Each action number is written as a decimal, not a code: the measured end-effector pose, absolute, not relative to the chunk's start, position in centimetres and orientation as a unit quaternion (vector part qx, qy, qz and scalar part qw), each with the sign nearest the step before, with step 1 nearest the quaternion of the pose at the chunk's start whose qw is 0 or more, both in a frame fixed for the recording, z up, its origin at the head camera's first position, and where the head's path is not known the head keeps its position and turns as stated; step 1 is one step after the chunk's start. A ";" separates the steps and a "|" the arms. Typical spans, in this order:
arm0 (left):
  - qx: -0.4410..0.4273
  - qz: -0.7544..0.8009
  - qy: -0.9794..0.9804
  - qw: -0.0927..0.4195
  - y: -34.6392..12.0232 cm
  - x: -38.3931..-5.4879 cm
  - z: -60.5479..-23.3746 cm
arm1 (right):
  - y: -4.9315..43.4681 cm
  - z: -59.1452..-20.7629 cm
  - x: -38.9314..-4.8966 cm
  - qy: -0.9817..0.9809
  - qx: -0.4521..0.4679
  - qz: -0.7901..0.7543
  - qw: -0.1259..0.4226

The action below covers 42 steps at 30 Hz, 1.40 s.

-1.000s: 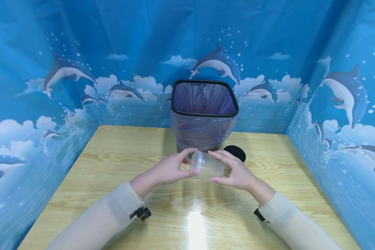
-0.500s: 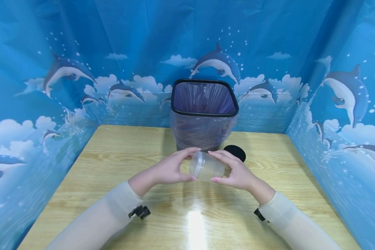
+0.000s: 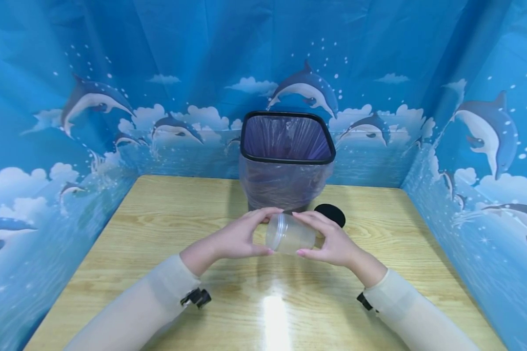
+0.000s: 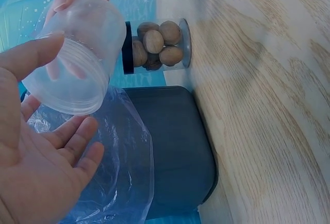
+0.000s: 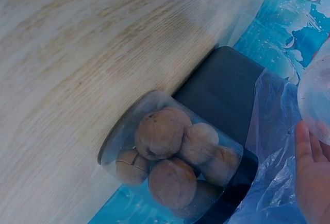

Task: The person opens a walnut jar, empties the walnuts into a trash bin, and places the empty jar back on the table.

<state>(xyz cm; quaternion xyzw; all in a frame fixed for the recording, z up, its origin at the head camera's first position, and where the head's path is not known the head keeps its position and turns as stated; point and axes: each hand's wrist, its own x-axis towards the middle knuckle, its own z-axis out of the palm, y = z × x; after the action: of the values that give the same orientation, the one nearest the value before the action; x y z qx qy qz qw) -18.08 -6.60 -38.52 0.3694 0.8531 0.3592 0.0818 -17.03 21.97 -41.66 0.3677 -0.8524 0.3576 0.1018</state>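
Note:
A clear plastic jar (image 3: pixel 295 235) lies tilted on its side above the table, between both hands. My right hand (image 3: pixel 329 241) grips its base end with thumb and fingers. At the other end, my left hand (image 3: pixel 241 235) has thumb and fingers round the threaded rim, the outer fingers loosely extended. In the left wrist view, the see-through jar (image 4: pixel 93 33) has no visible contents. Behind the right hand stands a second clear jar with a black lid (image 3: pixel 330 214); walnut-like brown balls (image 4: pixel 154 41) fill it, as the wrist views show.
A black-rimmed bin (image 3: pixel 285 183) lined with a translucent purple bag stands at the table's back, just beyond the hands. The wood-grain table (image 3: pixel 184 214) is enclosed by blue dolphin-print curtains (image 3: pixel 202 58). Small black wrist cameras (image 3: pixel 197 297) sit on the sleeves.
The left thumb has slid down along the rim and the left fingers have shifted slightly over its top. The right hand and jar have stayed nearly still.

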 end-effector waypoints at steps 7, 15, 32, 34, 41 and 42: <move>0.340 0.355 0.867 0.086 -6.6 -18.1 -38.6 | 21.9 -41.8 -17.1 -0.851 0.370 0.358 0.101; 0.283 0.324 0.897 0.098 -6.4 -18.0 -38.5 | 21.8 -41.9 -17.2 -0.851 0.371 0.358 0.102; 0.303 0.355 0.880 0.094 -6.7 -18.1 -38.9 | 21.7 -41.7 -16.9 -0.847 0.381 0.354 0.107; 0.315 0.360 0.873 0.094 -6.8 -18.1 -38.9 | 21.7 -41.6 -16.9 -0.847 0.382 0.355 0.106; 0.357 0.365 0.856 0.081 -6.9 -18.1 -38.8 | 21.7 -41.6 -16.9 -0.852 0.375 0.352 0.099; 0.360 0.363 0.856 0.079 -6.9 -18.1 -38.7 | 21.7 -41.6 -16.9 -0.852 0.375 0.352 0.099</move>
<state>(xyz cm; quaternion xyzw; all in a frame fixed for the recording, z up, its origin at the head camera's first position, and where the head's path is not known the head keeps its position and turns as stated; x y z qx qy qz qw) -18.12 -6.92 -38.73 0.3599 0.8558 0.3631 0.0788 -16.88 21.73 -41.60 0.3750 -0.8518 0.3522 0.0987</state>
